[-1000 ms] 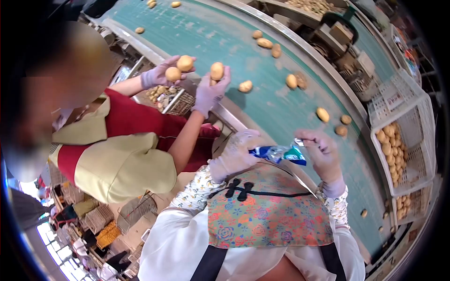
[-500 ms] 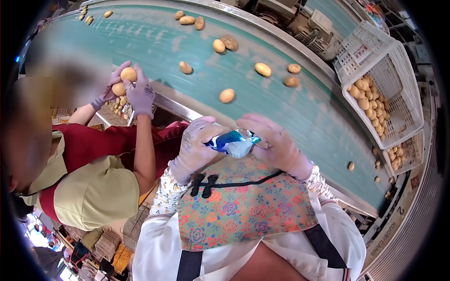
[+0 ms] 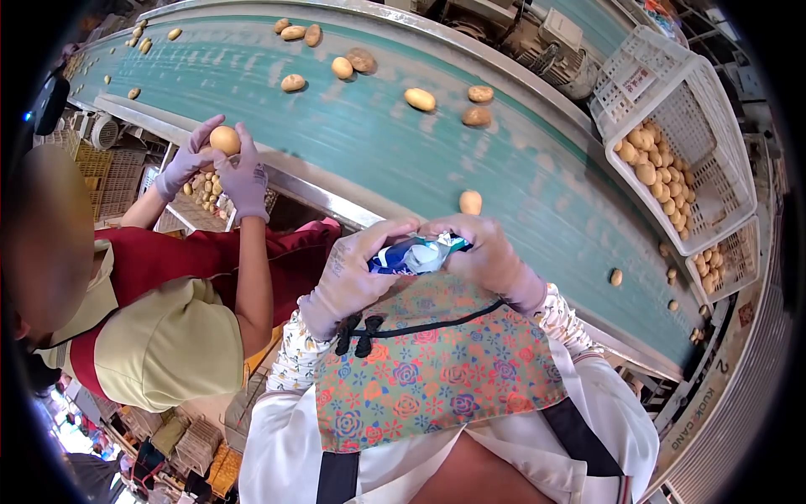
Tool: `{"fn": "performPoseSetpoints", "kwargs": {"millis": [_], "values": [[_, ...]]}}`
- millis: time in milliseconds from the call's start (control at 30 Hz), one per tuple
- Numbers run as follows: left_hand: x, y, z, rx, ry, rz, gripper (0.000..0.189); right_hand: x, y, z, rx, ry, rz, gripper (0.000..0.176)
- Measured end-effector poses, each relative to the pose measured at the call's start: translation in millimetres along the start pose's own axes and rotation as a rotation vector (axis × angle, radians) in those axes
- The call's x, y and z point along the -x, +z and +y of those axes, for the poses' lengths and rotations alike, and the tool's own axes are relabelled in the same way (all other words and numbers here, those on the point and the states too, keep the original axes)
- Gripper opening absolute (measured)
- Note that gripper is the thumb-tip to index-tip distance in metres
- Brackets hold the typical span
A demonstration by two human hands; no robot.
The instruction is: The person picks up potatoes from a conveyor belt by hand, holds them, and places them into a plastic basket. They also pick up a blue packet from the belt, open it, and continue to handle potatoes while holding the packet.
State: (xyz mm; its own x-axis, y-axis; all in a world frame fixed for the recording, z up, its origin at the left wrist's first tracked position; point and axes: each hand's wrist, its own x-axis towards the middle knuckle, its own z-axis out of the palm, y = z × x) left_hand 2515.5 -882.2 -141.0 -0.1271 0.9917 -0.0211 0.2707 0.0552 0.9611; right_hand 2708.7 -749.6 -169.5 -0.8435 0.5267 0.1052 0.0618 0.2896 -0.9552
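Observation:
A shiny blue and silver packet (image 3: 413, 255) is held between my two gloved hands, above my flowered apron (image 3: 437, 370) and beside the near edge of the belt. My left hand (image 3: 357, 267) has its fingers wrapped round the packet's left end. The packet's right end is pinched by my right hand (image 3: 491, 256). Both gloves are pale purple. Just beyond my right hand a potato (image 3: 471, 202) lies on the green conveyor belt (image 3: 369, 126).
At the left a co-worker (image 3: 168, 336) in a red apron holds a potato (image 3: 225, 140) in gloved hands. More potatoes lie along the belt. White crates (image 3: 722, 160) of potatoes stand at the right, beyond the belt's metal edge (image 3: 336, 210).
The potatoes on the belt have moved left, and one now lies just beyond my right hand. My hands have drawn slightly closer together round the packet.

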Motion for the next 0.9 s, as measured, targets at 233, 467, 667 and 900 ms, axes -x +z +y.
{"fn": "performPoseSetpoints", "kwargs": {"millis": [233,467,667,900], "values": [[2,-7,23,0.108,-0.147,-0.234,0.068,10,-9,-18,0.02,0.044,0.006,0.028],[-3,-7,64,-0.032,-0.247,-0.221,0.054,17,-13,-26,0.093,-0.069,0.117,0.029],[-3,13,51,-0.182,-0.028,-0.096,0.041,23,-24,-49,0.125,-0.195,0.107,0.033],[-7,20,65,-0.241,0.201,-0.023,0.036,23,-48,-67,0.09,-0.322,0.005,0.036]]}}
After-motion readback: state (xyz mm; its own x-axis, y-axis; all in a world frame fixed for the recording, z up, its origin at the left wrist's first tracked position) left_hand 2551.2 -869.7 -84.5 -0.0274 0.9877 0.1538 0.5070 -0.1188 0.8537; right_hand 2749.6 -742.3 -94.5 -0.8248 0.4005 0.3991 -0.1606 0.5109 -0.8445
